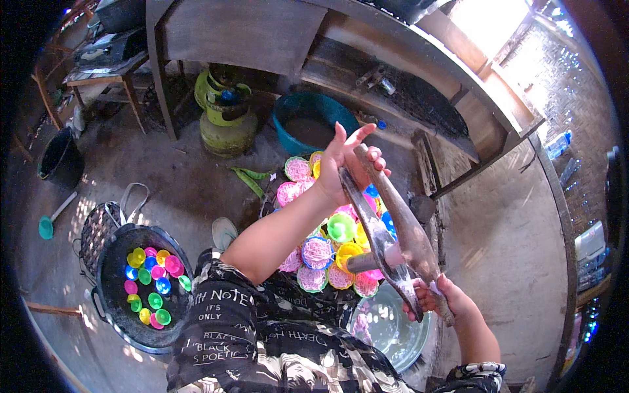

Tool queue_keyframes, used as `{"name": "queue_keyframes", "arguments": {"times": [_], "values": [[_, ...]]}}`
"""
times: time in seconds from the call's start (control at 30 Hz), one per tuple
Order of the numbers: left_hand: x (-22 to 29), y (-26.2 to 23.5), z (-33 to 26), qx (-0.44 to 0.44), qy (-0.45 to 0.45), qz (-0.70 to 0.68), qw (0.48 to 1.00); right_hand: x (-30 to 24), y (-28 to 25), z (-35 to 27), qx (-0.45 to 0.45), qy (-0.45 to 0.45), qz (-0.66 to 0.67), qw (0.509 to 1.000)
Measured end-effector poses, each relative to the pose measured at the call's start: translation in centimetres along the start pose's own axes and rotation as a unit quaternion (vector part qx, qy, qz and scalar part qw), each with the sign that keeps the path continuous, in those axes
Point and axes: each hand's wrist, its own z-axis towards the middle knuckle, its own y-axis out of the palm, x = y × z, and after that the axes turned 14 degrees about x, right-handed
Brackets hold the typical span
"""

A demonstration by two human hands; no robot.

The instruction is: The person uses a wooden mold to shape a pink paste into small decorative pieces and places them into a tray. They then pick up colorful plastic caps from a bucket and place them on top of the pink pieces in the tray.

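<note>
My left hand [344, 164] has its fingers curled round the upper end of a wooden two-handled press [405, 239], with the thumb and index finger stretched out. At the press's lower end, my right hand [447, 302] grips the handles. A grey cylinder [359, 262] sticks out of its middle, and something pale pink shows between the two wooden pieces. Under the press stand many small coloured cups; several hold pink noodle strands [318, 252], while a green cup [341, 227] looks empty. Below my right hand is a pale green basin [419, 334] with pink lumps, partly hidden by the press.
A black tub [108, 308] of loose coloured cups stands at left, beside a woven bag [98, 229]. Farther back are a green gas cylinder [226, 128], a teal basin [291, 108] and green pods [249, 182]. A wooden bench [236, 49] runs behind. A teal dipper [46, 227] lies far left.
</note>
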Motion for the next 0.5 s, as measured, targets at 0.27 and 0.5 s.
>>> {"name": "queue_keyframes", "arguments": {"times": [0.27, 0.5], "values": [[1.9, 0.5, 0.5, 0.041, 0.035, 0.044, 0.998, -1.4, 0.7, 1.9, 0.009, -0.076, -0.060, 0.995], [0.1, 0.2, -0.4, 0.094, 0.009, 0.021, 0.995, -1.0, 0.5, 0.0, 0.048, -0.090, -0.081, 0.991]]}}
